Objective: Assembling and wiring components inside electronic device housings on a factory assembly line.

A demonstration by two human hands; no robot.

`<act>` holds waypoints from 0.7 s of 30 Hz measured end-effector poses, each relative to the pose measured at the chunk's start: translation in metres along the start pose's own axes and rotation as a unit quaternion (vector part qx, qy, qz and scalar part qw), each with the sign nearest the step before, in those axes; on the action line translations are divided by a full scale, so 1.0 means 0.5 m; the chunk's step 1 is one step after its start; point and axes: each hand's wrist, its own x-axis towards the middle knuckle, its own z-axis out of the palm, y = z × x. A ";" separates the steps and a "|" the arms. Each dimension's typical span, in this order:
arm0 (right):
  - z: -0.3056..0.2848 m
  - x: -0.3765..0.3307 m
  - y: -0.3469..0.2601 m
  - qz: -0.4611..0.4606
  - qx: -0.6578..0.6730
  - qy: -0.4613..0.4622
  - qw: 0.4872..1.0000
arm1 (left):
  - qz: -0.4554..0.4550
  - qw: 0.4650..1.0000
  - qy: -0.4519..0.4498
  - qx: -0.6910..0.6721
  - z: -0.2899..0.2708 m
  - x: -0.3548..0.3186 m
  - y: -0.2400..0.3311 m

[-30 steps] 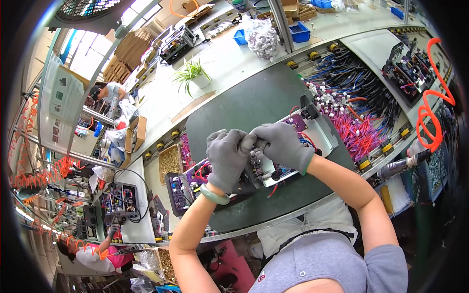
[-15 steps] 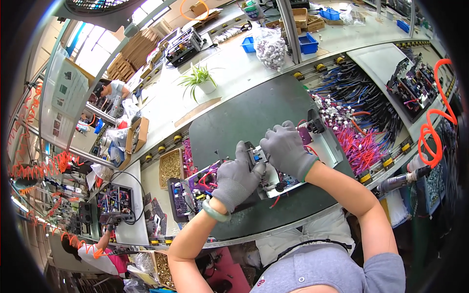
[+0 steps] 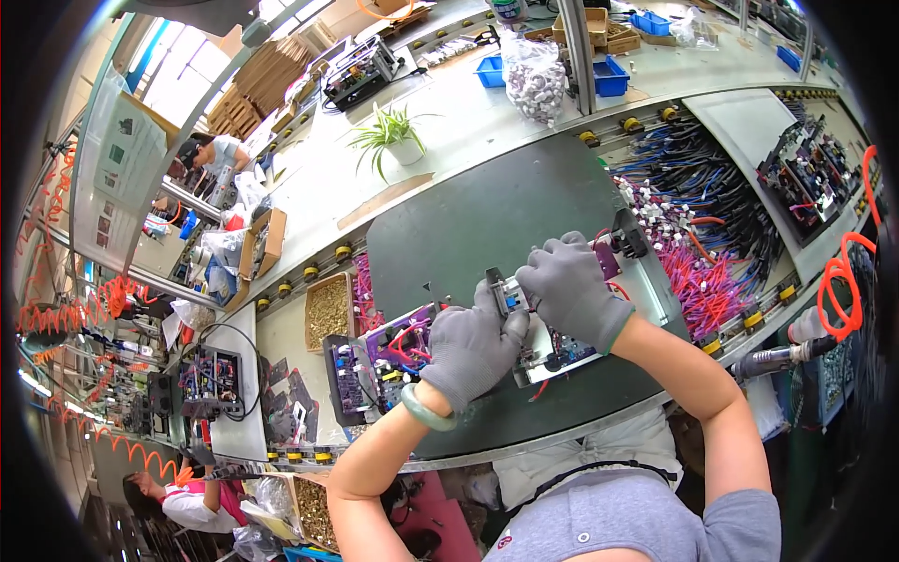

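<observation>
On a dark green mat (image 3: pixel 440 239) lies an open electronic chassis with a bright metal plate (image 3: pixel 653 298), purple circuit boards (image 3: pixel 398 339) and red wires. My left hand (image 3: pixel 473 354), in a grey glove, pinches a small black panel with a blue part (image 3: pixel 508 298) between thumb and forefinger near the chassis middle. Against that panel's right side, my right hand (image 3: pixel 573 295), also gloved, is closed with its fingers curled; what lies inside them is hidden. A black bracket (image 3: pixel 629 234) stands at the chassis's right end, beyond the right hand.
Bundles of black and blue cables (image 3: pixel 698 173) and pink-red wires (image 3: pixel 702 286) lie to the right. A box of small brass-coloured parts (image 3: pixel 330 317) stands left of the mat. Behind it is a potted plant (image 3: pixel 405 150). A power screwdriver (image 3: pixel 782 358) sits at the right edge, by a coiled orange hose (image 3: pixel 836 295).
The view has shifted slightly, so the bench appears farther right. Both hands keep nearly the same place on the chassis. At lower left, another person has changed posture.
</observation>
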 end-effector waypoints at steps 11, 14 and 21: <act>-0.017 0.009 0.014 0.021 0.060 -0.154 0.986 | -0.024 0.998 -0.016 -0.056 0.014 0.019 0.005; -0.038 -0.042 -0.005 -0.039 0.140 0.039 0.989 | -0.006 0.995 0.015 -0.098 0.022 0.008 -0.017; -0.008 -0.375 0.060 0.076 0.270 -0.145 0.949 | 0.082 0.990 0.035 -0.105 -0.001 0.019 -0.033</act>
